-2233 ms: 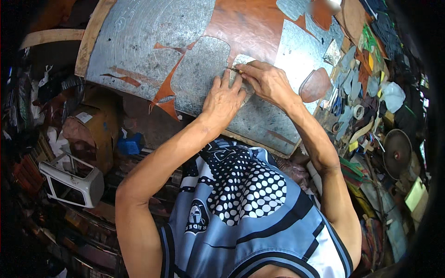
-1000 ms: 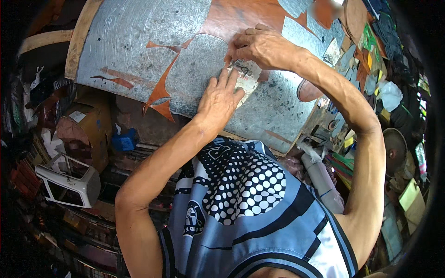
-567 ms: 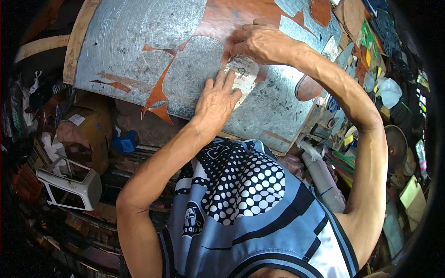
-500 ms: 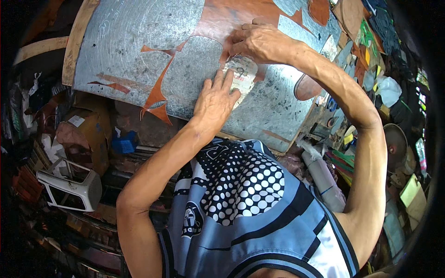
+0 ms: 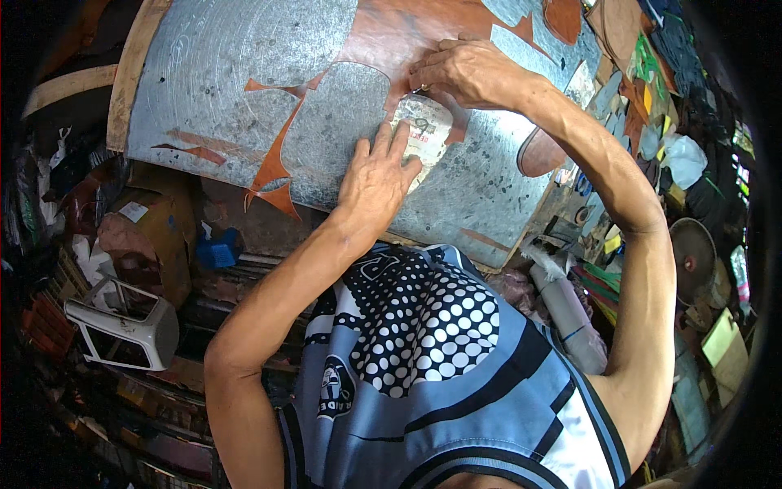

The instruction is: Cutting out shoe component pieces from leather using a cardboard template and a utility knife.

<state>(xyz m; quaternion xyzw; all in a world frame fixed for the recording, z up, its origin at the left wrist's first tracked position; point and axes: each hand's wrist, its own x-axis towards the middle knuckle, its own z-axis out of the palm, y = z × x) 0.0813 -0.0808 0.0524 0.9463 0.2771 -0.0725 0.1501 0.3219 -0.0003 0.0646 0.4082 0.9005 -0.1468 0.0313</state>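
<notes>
A worn, whitish, rounded sole-shaped template (image 5: 429,130) lies on brown leather (image 5: 387,41) and partly over the grey metal sheet (image 5: 204,73) that tops the table. My left hand (image 5: 377,167) rests on its near left side, fingers spread and pressing down. At the template's far end, my right hand (image 5: 472,73) is closed with bent fingers above the leather. A small shiny tip shows under those fingers, but most of what they hold is hidden. A narrow scrap of cut leather (image 5: 281,151) lies left of my left hand.
More leather offcuts (image 5: 560,20) and a rounded brown piece (image 5: 539,153) lie toward the table's right. Below left are a cardboard box (image 5: 163,244), a blue container (image 5: 217,248) and a white plastic stool (image 5: 122,330). Mixed scraps and a clear plastic bag (image 5: 683,159) crowd the right side.
My right hand has shifted slightly rightward around the template's far end, uncovering more of its edge. The left hand stays nearly in place, and the template looks slightly turned.
</notes>
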